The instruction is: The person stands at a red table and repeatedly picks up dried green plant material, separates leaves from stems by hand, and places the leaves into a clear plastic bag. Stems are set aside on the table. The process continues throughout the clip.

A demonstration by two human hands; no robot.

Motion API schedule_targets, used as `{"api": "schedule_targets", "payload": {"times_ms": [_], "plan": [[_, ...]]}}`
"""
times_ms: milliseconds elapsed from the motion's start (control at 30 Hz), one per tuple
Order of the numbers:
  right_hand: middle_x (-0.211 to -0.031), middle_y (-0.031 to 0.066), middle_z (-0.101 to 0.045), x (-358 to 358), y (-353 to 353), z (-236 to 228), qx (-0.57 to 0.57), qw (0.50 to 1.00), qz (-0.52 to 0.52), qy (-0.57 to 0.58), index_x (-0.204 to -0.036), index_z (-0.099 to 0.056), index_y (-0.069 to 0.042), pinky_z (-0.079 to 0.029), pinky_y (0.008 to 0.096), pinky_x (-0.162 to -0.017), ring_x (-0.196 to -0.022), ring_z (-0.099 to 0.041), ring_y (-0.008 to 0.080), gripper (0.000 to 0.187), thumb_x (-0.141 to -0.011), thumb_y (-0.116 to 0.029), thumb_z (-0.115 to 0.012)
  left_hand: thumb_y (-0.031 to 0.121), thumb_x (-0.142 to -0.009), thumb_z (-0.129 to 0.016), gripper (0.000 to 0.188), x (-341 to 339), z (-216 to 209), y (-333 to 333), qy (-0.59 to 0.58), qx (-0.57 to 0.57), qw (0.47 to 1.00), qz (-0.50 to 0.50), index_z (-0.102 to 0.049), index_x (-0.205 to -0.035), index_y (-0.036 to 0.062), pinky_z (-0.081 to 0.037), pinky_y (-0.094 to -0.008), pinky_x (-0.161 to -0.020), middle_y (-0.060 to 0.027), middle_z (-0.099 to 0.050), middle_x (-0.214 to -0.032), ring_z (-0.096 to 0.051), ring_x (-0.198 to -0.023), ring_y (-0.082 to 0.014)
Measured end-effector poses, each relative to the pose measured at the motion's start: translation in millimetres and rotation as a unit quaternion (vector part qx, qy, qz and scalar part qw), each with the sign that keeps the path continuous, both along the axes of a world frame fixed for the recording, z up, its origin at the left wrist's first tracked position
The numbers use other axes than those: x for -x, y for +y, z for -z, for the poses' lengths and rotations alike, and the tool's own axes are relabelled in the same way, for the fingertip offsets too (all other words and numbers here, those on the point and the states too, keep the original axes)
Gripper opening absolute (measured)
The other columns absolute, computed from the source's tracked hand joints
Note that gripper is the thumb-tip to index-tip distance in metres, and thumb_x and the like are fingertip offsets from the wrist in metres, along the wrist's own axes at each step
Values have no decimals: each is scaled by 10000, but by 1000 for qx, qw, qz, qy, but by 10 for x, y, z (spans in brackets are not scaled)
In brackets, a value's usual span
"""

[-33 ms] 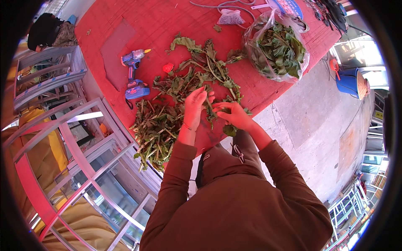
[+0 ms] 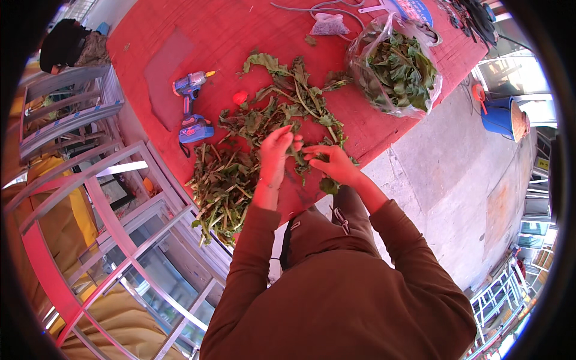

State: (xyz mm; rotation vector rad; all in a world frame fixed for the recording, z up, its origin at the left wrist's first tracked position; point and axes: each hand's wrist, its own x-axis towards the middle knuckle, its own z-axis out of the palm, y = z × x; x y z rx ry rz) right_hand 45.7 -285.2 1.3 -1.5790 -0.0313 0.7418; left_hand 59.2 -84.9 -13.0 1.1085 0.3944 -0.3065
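Observation:
Over the near edge of the red table, my left hand (image 2: pixel 275 151) is closed, thumb and fingers pinching a leafy green stem (image 2: pixel 299 161) that hangs between my hands. My right hand (image 2: pixel 336 164) is just to its right, its thumb and fingers drawn together on the greens. A green leaf (image 2: pixel 328 185) pokes out below my right palm; the fingers partly hide what each hand grips. Beyond the hands lie loose long-stemmed greens (image 2: pixel 306 96). To the left is a thick heap of leaves and stems (image 2: pixel 225 186).
A clear plastic bag of leaves (image 2: pixel 399 72) stands at the far right of the red table (image 2: pixel 240 30). A blue cordless drill (image 2: pixel 191 108) and a small red object (image 2: pixel 240 97) lie left. Metal frames (image 2: pixel 114 222) flank the left side; a blue bucket (image 2: pixel 499 119) stands on the right.
My left hand has shifted slightly left, widening the space between my hands. My right hand has barely moved.

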Motion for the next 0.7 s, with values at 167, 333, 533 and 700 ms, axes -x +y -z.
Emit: {"api": "schedule_targets", "payload": {"times_ms": [167, 333, 533, 700], "plan": [[-1127, 134, -695, -474, -112, 607, 277, 903, 111, -309, -1164, -673, -41, -552, 453, -752, -891, -694, 360, 280, -889, -90, -650, 156, -1016, -593, 292, 307, -623, 737, -39, -213, 976, -33, -625, -1274, 22, -487, -229, -646, -55, -703, -962, -610, -754, -79], [-1339, 135, -583, -848, 111, 715, 384, 875, 30, -294, -1190, -671, -75, -538, 493, -850, -1029, -649, 416, 316, -874, -85, -655, 173, -968, -639, 319, 941, -361, 1654, -61, -556, 828, 45, -631, -1238, 4, -531, -352, -777, -131, -712, -995, -666, -876, -261], [-1323, 130, -581, -1064, 34, 1010, 426, 859, 34, -283, -1197, -676, -73, -534, 478, -838, -995, -658, 399, 304, -896, -105, -646, 180, -929, -669, 256, 1015, -311, 1374, -152, -648, 744, 59, -665, -1125, 16, -479, -407, -975, -168, -655, -1220, -603, -1139, -356], [-1265, 125, -606, -1057, -38, 412, 218, 931, 145, -255, -1195, -691, -60, -522, 420, -818, -949, -665, 353, 293, -905, -79, -656, 177, -978, -643, 261, 660, -323, 752, -130, -411, 901, 46, -670, -1183, 18, -491, -336, -984, -130, -700, -1170, -668, -1088, -252]]}}
